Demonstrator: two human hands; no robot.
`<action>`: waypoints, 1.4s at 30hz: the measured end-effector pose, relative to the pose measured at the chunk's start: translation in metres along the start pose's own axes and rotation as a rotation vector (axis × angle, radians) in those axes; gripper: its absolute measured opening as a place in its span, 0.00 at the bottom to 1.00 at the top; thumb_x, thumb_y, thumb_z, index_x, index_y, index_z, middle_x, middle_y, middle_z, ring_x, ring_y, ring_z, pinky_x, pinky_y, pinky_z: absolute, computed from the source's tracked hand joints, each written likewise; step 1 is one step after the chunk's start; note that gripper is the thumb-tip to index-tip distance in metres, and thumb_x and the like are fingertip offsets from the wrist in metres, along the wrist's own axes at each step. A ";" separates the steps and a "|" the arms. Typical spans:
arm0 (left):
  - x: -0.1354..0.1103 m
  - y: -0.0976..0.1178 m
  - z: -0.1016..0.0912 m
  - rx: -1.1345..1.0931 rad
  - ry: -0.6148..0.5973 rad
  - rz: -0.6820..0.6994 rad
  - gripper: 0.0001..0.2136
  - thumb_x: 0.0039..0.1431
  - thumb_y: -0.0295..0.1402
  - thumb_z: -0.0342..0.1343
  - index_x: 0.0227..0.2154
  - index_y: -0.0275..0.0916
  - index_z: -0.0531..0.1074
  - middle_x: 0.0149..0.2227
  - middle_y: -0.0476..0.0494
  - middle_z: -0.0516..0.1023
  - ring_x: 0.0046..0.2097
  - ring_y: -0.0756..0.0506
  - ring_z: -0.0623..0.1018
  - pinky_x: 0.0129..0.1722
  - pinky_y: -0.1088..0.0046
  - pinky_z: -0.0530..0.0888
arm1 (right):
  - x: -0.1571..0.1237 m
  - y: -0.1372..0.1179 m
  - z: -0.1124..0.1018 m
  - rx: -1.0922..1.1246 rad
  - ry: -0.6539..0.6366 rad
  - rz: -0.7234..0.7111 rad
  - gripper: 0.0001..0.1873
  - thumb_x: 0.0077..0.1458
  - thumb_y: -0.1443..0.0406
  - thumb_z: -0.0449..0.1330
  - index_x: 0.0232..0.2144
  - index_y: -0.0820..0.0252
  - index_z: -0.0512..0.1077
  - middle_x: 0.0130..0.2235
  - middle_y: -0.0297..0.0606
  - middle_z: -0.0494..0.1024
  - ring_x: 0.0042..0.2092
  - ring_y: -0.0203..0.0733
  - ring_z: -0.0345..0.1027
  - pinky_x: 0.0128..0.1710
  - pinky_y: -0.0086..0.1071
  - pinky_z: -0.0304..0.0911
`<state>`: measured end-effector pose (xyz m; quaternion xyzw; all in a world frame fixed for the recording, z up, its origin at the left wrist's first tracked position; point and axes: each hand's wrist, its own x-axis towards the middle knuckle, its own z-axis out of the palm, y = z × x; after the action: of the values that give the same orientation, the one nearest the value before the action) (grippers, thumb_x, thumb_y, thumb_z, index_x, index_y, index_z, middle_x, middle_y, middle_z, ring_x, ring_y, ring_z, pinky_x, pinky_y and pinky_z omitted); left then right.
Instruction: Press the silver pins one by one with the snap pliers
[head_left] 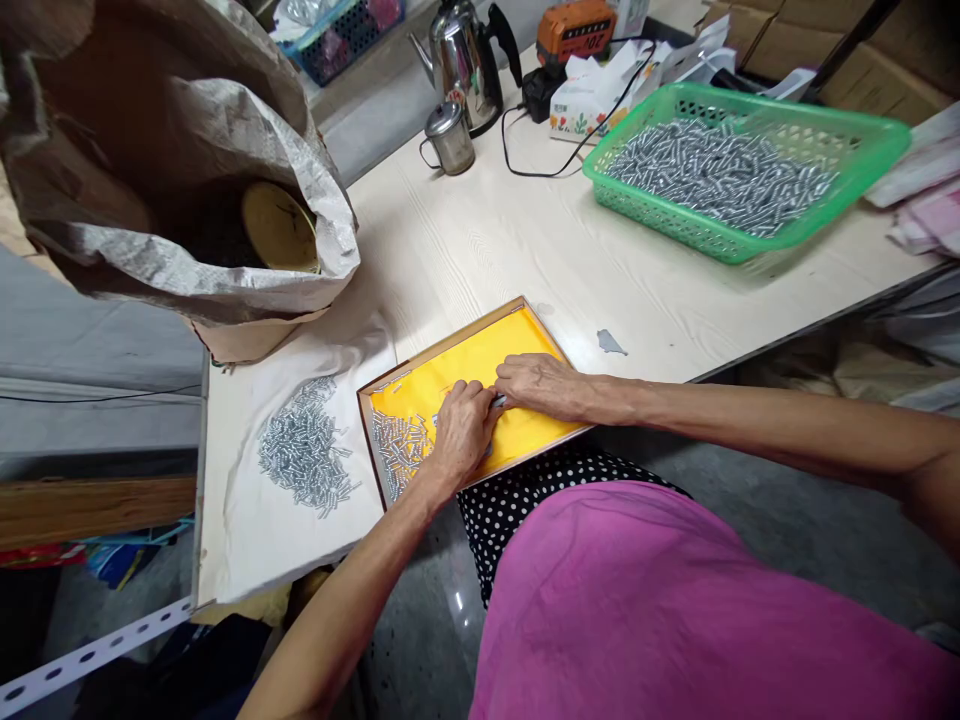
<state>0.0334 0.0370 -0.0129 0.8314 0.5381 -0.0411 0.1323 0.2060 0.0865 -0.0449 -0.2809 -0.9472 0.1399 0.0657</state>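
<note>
My left hand (463, 425) and my right hand (536, 385) meet over a shallow wooden tray (457, 328) with a yellow lining. Fingers of both hands close around a small grey piece (498, 401), mostly hidden; its kind does not show. In the tray's left part lies a scatter of small metal pins (397, 440), left of my left hand. A heap of similar pins (304, 450) rests on a white cloth (244, 480) beside the tray.
A green basket (739, 250) of metal pins stands at the right. A large paper-lined sack (255, 300) is at the left. Behind are a kettle (469, 70), a metal cup (450, 140), a tissue pack (581, 105), an orange battery (576, 32) and a black cable (555, 174).
</note>
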 end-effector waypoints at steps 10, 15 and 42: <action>-0.020 0.007 0.011 0.068 0.151 0.078 0.09 0.70 0.32 0.48 0.45 0.40 0.72 0.56 0.37 0.69 0.56 0.39 0.69 0.54 0.55 0.72 | -0.002 0.025 -0.014 -0.037 0.019 -0.006 0.17 0.64 0.53 0.57 0.40 0.62 0.75 0.40 0.46 0.74 0.41 0.47 0.62 0.39 0.37 0.56; -0.031 0.009 0.008 0.128 -0.003 0.148 0.11 0.71 0.29 0.43 0.40 0.38 0.72 0.41 0.40 0.73 0.45 0.42 0.71 0.45 0.64 0.72 | 0.018 0.040 0.000 -0.118 0.142 0.015 0.10 0.65 0.67 0.53 0.34 0.60 0.73 0.36 0.43 0.75 0.40 0.46 0.61 0.37 0.36 0.50; -0.101 -0.170 -0.015 0.321 0.044 -0.571 0.16 0.65 0.26 0.44 0.35 0.37 0.79 0.39 0.33 0.76 0.47 0.35 0.70 0.42 0.62 0.68 | -0.003 0.066 -0.001 -0.082 0.190 -0.084 0.21 0.70 0.58 0.45 0.34 0.57 0.75 0.36 0.41 0.76 0.40 0.46 0.63 0.40 0.38 0.55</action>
<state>-0.1640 0.0177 -0.0071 0.6579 0.7388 -0.1430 -0.0291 0.2429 0.1381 -0.0643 -0.2553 -0.9526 0.0707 0.1495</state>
